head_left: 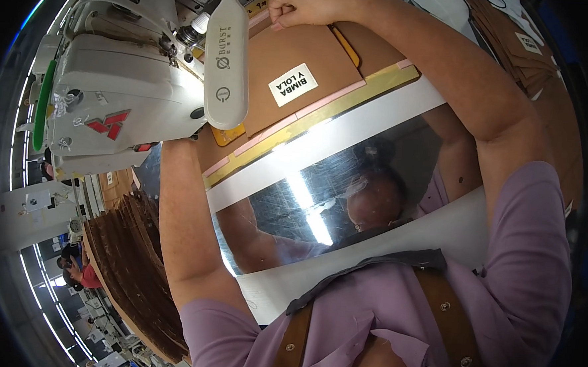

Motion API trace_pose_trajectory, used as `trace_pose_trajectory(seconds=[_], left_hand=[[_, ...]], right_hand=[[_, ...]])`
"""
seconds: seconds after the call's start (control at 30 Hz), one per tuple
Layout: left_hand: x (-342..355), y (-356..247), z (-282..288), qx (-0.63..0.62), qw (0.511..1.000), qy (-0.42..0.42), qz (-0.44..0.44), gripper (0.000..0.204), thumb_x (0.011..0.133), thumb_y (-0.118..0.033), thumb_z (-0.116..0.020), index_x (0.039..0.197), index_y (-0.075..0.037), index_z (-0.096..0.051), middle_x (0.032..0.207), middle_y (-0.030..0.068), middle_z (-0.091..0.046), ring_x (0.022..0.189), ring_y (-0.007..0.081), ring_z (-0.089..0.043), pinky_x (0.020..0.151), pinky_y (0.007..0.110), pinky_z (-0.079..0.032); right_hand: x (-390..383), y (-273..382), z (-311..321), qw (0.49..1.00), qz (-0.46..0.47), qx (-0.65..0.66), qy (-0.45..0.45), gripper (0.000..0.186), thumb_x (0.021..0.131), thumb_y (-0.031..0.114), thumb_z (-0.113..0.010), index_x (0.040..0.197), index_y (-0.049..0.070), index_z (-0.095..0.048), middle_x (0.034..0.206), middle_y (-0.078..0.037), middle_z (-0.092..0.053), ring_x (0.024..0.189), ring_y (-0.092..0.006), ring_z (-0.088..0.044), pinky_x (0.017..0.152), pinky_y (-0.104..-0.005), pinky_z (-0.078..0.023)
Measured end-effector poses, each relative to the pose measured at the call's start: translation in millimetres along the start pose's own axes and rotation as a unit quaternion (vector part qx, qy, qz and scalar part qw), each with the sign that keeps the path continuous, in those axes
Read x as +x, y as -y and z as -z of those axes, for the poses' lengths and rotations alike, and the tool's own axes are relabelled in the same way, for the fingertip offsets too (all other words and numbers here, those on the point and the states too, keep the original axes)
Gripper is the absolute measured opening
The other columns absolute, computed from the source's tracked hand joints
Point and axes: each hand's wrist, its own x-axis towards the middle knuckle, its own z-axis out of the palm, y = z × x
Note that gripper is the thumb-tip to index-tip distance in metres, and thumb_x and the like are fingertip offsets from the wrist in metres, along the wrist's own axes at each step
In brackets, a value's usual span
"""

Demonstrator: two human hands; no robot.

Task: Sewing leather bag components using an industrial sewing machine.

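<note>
A flat brown panel (301,54) with a white printed label (293,85) lies on the sewing machine's bed, beside the needle area. Pink strips and a gold-coloured strip (310,121) run along its near edge, and yellow pieces (346,47) show at its sides. My right hand (306,6) rests at the panel's far edge, fingers curled in and thumb tip down on the brown surface; whether anything is pinched is hidden. My left forearm (181,197) reaches up behind the white sewing machine head (125,101), which covers my left hand.
A white elongated lamp (227,67) hangs over the panel's left part. The shiny metal plate (327,192) in front of me reflects light. Stacked brown pieces stand at left (127,261) and at upper right (511,45). Another person (86,275) sits far left.
</note>
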Motion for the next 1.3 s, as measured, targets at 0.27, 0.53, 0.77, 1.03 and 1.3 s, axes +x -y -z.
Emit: trace_pose_trajectory(seconds=[0.27, 0.53, 0.77, 1.03, 1.3], left_hand=[[14, -2, 0, 0.07, 0.997, 0.022, -0.034, 0.019, 0.088, -0.01, -0.077, 0.104, -0.001, -0.074, 0.107, 0.0083, -0.069, 0.097, 0.0176, -0.066, 0.091, 0.032, -0.052], [37, 1, -9, 0.124, 0.989, 0.037, -0.076, 0.017, 0.087, -0.01, -0.077, 0.102, -0.001, -0.075, 0.107, 0.0086, -0.069, 0.097, 0.0178, -0.066, 0.091, 0.032, -0.052], [49, 0, -8, 0.17, 0.978, 0.041, -0.118, 0.016, 0.087, -0.01, -0.078, 0.1, -0.002, -0.075, 0.107, 0.0089, -0.069, 0.097, 0.018, -0.066, 0.091, 0.032, -0.052], [50, 7, -22, 0.217, 0.962, 0.045, -0.157, 0.014, 0.086, -0.01, -0.078, 0.098, -0.002, -0.076, 0.106, 0.0093, -0.069, 0.097, 0.0181, -0.066, 0.09, 0.033, -0.052], [45, 9, -34, 0.272, 0.943, 0.047, -0.188, 0.013, 0.085, -0.01, -0.079, 0.095, -0.002, -0.077, 0.106, 0.0096, -0.069, 0.097, 0.0183, -0.066, 0.09, 0.033, -0.052]], right_hand=[[-8, -15, 5, 0.999, -0.018, 0.028, -0.039, 0.02, 0.085, 0.024, -0.077, 0.089, 0.005, -0.077, 0.081, -0.015, -0.075, 0.071, -0.0272, -0.071, 0.065, -0.0401, -0.053], [-1, -27, 10, 0.997, -0.035, 0.008, -0.067, 0.017, 0.082, 0.021, -0.079, 0.083, 0.005, -0.077, 0.079, -0.014, -0.075, 0.069, -0.0252, -0.071, 0.066, -0.038, -0.054], [6, -20, 5, 0.991, -0.083, -0.025, -0.101, 0.014, 0.076, 0.022, -0.084, 0.08, 0.009, -0.078, 0.081, -0.013, -0.076, 0.076, -0.028, -0.073, 0.071, -0.0399, -0.056], [0, -29, -13, 0.976, -0.072, -0.077, -0.19, 0.013, 0.074, 0.021, -0.083, 0.075, 0.01, -0.076, 0.081, -0.012, -0.074, 0.08, -0.0326, -0.073, 0.074, -0.0441, -0.056], [-3, -21, -15, 0.972, -0.149, -0.088, -0.158, 0.014, 0.08, 0.023, -0.075, 0.077, 0.01, -0.076, 0.086, -0.013, -0.075, 0.082, -0.0339, -0.073, 0.075, -0.0467, -0.057]])
